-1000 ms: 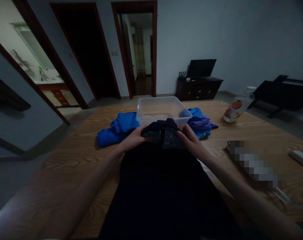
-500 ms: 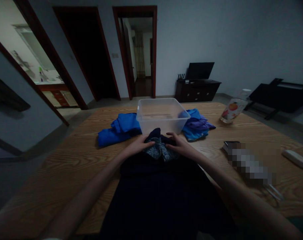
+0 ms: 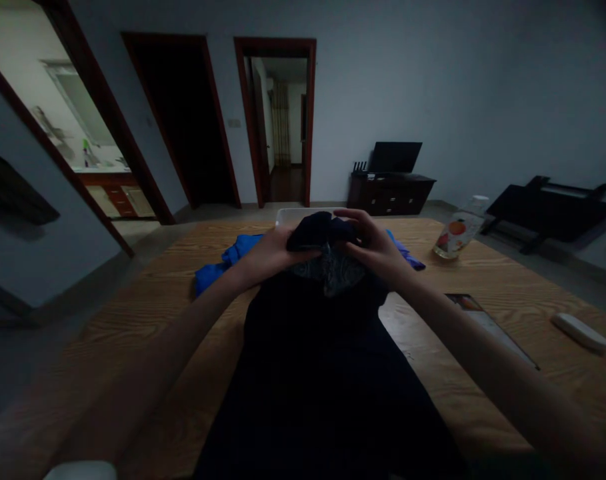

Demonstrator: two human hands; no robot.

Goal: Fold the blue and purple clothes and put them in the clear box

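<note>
Navy garment point(image 3: 323, 360), held two-handed, mostly blocks view into the bin point(image 3: 293, 215).

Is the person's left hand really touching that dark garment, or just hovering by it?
Touching. The head view shows it: the left hand grips the dark garment at its bunched top, the thumb lying across the fabric.

in fingers point(image 3: 305, 255): 1 dark garment point(image 3: 327, 373) | flanking: 2 cloth heaps point(image 3: 240, 248) | beyond: 1 bin point(image 3: 290, 217) | right: 1 bottle point(image 3: 455, 230) | under: 1 bench point(image 3: 147, 307)

Bare forearms point(image 3: 463, 340), bare hands point(image 3: 383, 257)
</note>
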